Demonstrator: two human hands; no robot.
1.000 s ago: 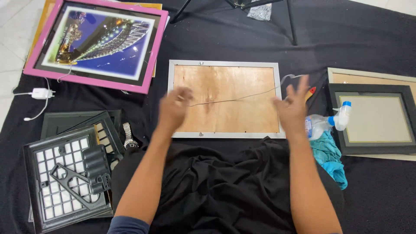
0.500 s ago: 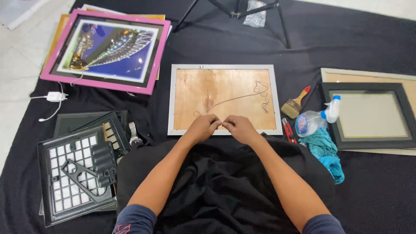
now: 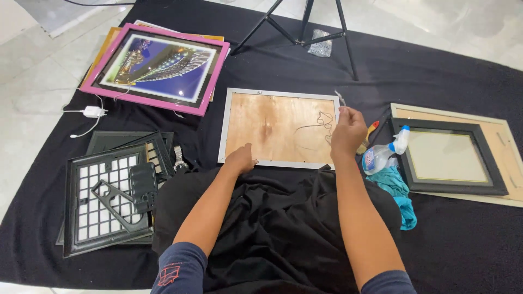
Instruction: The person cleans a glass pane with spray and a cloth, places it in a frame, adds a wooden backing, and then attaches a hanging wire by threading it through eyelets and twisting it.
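Black cloth (image 3: pixel 452 71) covers pale floor tiles (image 3: pixel 32 103); left hand (image 3: pixel 241 159) presses the frame (image 3: pixel 278 128), right hand (image 3: pixel 347 129) pinches wire (image 3: pixel 321 122).

Both forearms reach forward, sleeves dark blue at the elbows. Left hand (image 3: pixel 240 159) lies palm down, fingers curled loosely. Right hand (image 3: pixel 347 130) is raised higher and farther forward, fingertips pinched together, wrist straight.

Frame backing (image 3: pixel 272 128) matt bare wood; rim (image 3: pixel 222 128) smooth silver metal; cloth (image 3: pixel 452 71) matt black.
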